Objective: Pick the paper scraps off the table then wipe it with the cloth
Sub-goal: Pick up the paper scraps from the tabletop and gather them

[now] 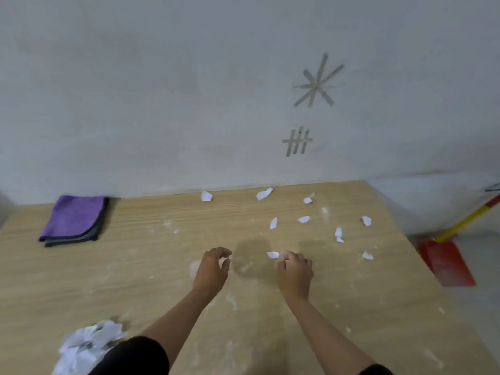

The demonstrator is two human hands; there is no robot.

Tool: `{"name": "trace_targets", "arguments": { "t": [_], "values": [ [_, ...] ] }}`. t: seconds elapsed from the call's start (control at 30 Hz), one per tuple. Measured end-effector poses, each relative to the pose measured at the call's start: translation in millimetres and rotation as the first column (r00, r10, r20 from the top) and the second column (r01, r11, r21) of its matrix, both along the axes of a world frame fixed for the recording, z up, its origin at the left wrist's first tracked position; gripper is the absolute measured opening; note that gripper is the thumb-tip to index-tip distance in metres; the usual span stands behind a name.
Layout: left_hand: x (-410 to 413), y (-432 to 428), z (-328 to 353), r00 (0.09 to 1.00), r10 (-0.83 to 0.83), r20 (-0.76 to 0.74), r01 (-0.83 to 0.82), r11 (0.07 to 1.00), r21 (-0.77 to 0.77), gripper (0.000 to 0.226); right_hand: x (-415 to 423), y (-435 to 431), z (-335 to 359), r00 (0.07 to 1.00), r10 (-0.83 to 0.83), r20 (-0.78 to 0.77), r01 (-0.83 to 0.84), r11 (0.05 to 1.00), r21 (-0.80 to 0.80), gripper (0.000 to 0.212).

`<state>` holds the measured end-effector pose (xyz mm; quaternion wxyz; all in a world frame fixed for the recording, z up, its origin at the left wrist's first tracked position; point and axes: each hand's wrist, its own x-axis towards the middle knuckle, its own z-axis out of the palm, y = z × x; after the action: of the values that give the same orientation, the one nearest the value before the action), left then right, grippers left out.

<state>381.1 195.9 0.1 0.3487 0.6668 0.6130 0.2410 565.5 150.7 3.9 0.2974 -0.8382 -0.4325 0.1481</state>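
Note:
Several white paper scraps lie scattered over the far right part of the wooden table [81, 280], such as one near the wall [264, 194] and one further right [366, 220]. My right hand [295, 270] hovers low over the table with its fingertips touching a scrap [273, 254]; whether it grips it is unclear. My left hand [213, 266] is beside it, fingers curled and apart, holding nothing. A folded purple cloth [74, 217] lies on a dark one at the far left, by the wall.
A pile of crumpled white paper [86, 345] sits at the near left edge. White dusty smears mark the tabletop. A red dustpan [446, 262] with a yellow-red handle stands on the floor to the right. The wall runs along the table's far edge.

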Motion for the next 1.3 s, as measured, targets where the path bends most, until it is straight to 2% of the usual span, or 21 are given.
{"name": "trace_targets", "arguments": {
  "t": [0.1,0.3,0.43,0.53,0.63,0.73,0.83,0.93,1.03,1.17,1.3],
  "values": [
    [46,12,-7,0.995,-0.089,-0.033,0.088,0.995,-0.046,0.024,57,1,-4,0.997,-0.066,0.035,0.068,0.996,-0.061,0.030],
    [107,33,-18,0.953,-0.269,-0.142,0.257,0.962,-0.096,0.033,157,1,-15,0.981,-0.176,0.082,0.184,0.977,-0.104,0.027],
    [131,38,-27,0.963,-0.241,-0.120,0.224,0.965,-0.139,0.034,205,2,-29,0.971,-0.234,0.049,0.239,0.961,-0.142,0.033],
    [143,42,-31,0.969,-0.218,-0.115,0.200,0.969,-0.147,0.035,229,3,-39,0.977,-0.204,0.069,0.214,0.958,-0.189,0.040],
    [150,49,-31,0.964,-0.228,-0.135,0.199,0.960,-0.199,0.029,239,5,-48,0.979,-0.174,0.108,0.188,0.973,-0.135,0.035],
    [152,54,-30,0.959,-0.243,-0.148,0.210,0.956,-0.204,0.017,244,11,-53,0.982,-0.184,0.054,0.188,0.976,-0.106,0.028],
    [151,61,-30,0.962,-0.226,-0.154,0.198,0.964,-0.180,0.020,245,22,-49,0.972,-0.233,-0.042,0.229,0.969,-0.088,0.019],
    [157,75,-24,0.984,-0.149,-0.098,0.139,0.985,-0.103,0.019,241,36,-40,0.958,-0.244,-0.148,0.248,0.969,0.006,0.015],
    [167,91,-16,0.996,-0.058,-0.071,0.057,0.998,-0.018,0.007,234,53,-31,0.961,-0.192,-0.199,0.209,0.975,0.069,0.014],
    [177,112,-23,0.990,-0.105,-0.093,0.099,0.993,-0.067,0.008,224,71,-35,0.985,-0.018,-0.174,0.016,1.000,-0.011,0.017],
    [184,117,-30,0.981,-0.122,-0.150,0.116,0.992,-0.048,0.005,219,73,-44,0.996,0.083,0.038,-0.073,0.976,-0.204,0.013]
  ]
}}
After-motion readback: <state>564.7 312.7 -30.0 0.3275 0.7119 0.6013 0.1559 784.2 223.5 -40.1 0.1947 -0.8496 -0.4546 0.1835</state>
